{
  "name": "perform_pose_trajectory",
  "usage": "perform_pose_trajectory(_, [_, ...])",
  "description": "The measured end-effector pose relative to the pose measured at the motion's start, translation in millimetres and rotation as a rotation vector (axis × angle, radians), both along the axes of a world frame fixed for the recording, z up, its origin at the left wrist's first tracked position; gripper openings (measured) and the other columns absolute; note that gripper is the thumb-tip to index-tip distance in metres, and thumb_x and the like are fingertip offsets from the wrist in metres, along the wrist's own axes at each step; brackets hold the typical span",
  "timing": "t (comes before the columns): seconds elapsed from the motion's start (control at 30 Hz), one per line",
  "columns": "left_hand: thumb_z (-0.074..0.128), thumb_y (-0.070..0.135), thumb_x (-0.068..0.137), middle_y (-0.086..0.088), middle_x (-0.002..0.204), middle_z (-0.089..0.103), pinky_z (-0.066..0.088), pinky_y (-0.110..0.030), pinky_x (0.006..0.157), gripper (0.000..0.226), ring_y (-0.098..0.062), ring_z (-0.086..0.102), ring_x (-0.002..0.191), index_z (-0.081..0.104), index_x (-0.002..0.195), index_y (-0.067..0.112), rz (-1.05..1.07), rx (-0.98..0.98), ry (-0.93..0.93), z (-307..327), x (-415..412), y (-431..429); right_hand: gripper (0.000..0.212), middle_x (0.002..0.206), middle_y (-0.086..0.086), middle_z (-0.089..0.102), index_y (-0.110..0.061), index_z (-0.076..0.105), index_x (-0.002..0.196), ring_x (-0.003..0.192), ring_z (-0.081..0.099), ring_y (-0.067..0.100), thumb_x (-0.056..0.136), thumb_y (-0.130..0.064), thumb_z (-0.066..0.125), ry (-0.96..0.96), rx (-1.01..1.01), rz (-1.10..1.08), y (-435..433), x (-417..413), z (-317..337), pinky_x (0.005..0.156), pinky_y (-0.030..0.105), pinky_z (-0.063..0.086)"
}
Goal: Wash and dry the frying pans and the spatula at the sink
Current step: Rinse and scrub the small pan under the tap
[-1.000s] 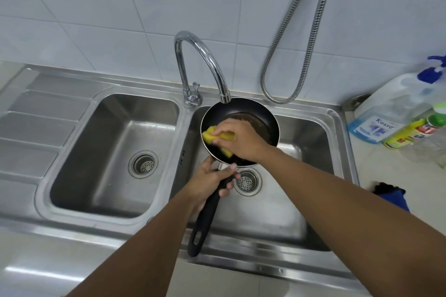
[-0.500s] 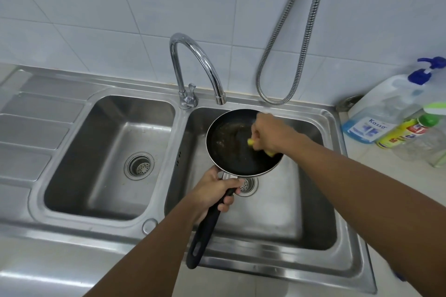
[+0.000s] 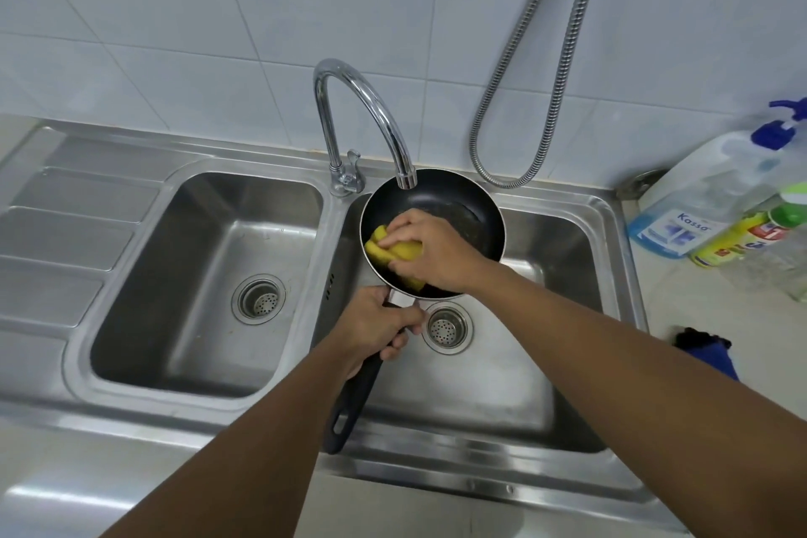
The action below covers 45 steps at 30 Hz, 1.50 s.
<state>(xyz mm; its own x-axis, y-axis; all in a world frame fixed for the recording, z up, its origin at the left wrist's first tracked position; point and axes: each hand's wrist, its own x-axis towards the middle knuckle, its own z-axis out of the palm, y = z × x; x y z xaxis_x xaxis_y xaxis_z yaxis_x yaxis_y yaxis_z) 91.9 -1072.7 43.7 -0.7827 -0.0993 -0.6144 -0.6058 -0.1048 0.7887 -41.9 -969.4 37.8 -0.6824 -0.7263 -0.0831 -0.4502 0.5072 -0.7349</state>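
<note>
The frying pan (image 3: 458,205) is held bowl-up under the tap (image 3: 371,109) spout, its black handle (image 3: 349,406) pointing from the tap toward the person. The left hand (image 3: 375,328) wraps the handle, and the right hand (image 3: 430,249) grips a yellow sponge (image 3: 404,251) inside the pan. Right of the tap, a bottle (image 3: 698,205) reads "Kassa". The pan's rim stands apart from the sink (image 3: 563,232) walls.

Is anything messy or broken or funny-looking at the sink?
Nothing stands out. The left hand grips the frying pan over the right basin while the right hand holds a yellow sponge inside it. No spill shows.
</note>
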Motion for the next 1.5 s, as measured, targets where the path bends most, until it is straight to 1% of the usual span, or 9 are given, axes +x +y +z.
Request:
perform_pose_trajectory(0.23, [0.074,0.027,0.095,-0.017,0.081,0.072,0.055,-0.031,0.048,0.032,-0.018,0.047,0.045,0.055,0.117,0.012,-0.137,0.257,-0.110,10.9,2.4,-0.9,0.033,0.125,0.005,0.058,-0.016,0.078,0.109,0.118,0.054,0.021,0.079,-0.006,0.071,0.148,-0.011,-0.037,7.7,-14.6,6.0,0.108,0.038,0.041])
perform_pose_trajectory(0.4, [0.062,0.036,0.103,-0.002,0.062,0.042,0.023,-0.018,0.038,0.024,-0.009,0.024,0.043,0.043,0.101,0.021,-0.152,0.275,-0.156,14.8,-1.4,3.5,0.034,0.123,0.008,0.059,-0.014,0.077,0.111,0.117,0.056,0.021,0.079,-0.003,0.073,0.184,-0.056,-0.081,14.0,-20.6,8.1,0.107,0.030,0.038])
perform_pose_trajectory(0.57, [0.065,0.036,0.101,0.001,0.055,0.039,0.020,-0.018,0.035,0.033,-0.008,0.023,0.038,0.043,0.083,0.020,-0.084,0.142,-0.163,13.3,-14.0,8.3,0.033,0.112,-0.001,0.066,-0.019,0.080,0.102,0.102,0.063,0.010,0.073,-0.005,0.079,-0.017,-0.042,-0.100,23.2,-7.1,8.0,0.094,0.014,0.043])
perform_pose_trajectory(0.7, [0.063,0.035,0.102,0.001,0.054,0.038,0.019,-0.018,0.036,0.036,-0.009,0.023,0.038,0.040,0.079,0.021,-0.088,0.109,-0.176,11.9,-6.1,3.6,0.016,0.102,-0.007,0.065,-0.022,0.081,0.085,0.088,0.062,0.006,0.072,-0.013,0.084,-0.113,0.186,-0.043,54.1,-14.1,21.1,0.079,0.013,0.044])
perform_pose_trajectory(0.83, [0.064,0.036,0.102,0.002,0.056,0.037,0.018,-0.018,0.038,0.032,-0.009,0.023,0.040,0.042,0.084,0.020,-0.127,0.154,-0.207,11.6,2.3,9.0,0.008,0.082,-0.005,0.070,-0.012,0.080,0.075,0.069,0.063,0.005,0.075,-0.017,0.086,0.058,0.394,-0.140,78.7,-39.0,24.2,0.069,0.020,0.049])
perform_pose_trajectory(0.97, [0.065,0.036,0.101,0.003,0.056,0.038,0.020,-0.019,0.037,0.028,-0.008,0.025,0.041,0.044,0.096,0.020,-0.130,0.200,-0.212,11.5,6.6,19.7,0.012,0.105,0.014,0.059,-0.001,0.075,0.092,0.096,0.060,0.030,0.088,-0.010,0.068,0.359,0.422,-0.279,73.7,-65.5,9.3,0.081,0.034,0.049])
perform_pose_trajectory(1.07, [0.064,0.035,0.101,0.003,0.056,0.037,0.019,-0.019,0.037,0.025,-0.008,0.024,0.040,0.045,0.100,0.020,-0.130,0.185,-0.202,14.8,2.7,24.5,0.019,0.114,0.015,0.052,-0.002,0.071,0.108,0.104,0.055,0.030,0.094,-0.010,0.063,0.413,0.244,-0.203,47.2,-58.5,0.8,0.096,0.042,0.048])
perform_pose_trajectory(1.2, [0.063,0.032,0.102,0.003,0.056,0.037,0.020,-0.019,0.037,0.021,-0.009,0.026,0.040,0.046,0.101,0.021,-0.128,0.142,-0.180,19.8,-3.4,20.9,0.029,0.118,0.005,0.053,-0.008,0.070,0.117,0.104,0.053,0.015,0.089,-0.015,0.072,0.249,0.028,-0.174,9.4,-34.9,4.4,0.104,0.033,0.044])
perform_pose_trajectory(1.5, [0.059,0.033,0.105,0.001,0.057,0.037,0.023,-0.020,0.037,0.021,-0.010,0.028,0.042,0.050,0.117,0.017,-0.091,0.110,-0.188,12.0,11.2,5.8,0.009,0.094,0.000,0.068,-0.012,0.081,0.082,0.077,0.063,0.005,0.074,-0.009,0.083,-0.064,0.125,-0.050,54.5,9.2,6.4,0.074,0.011,0.044])
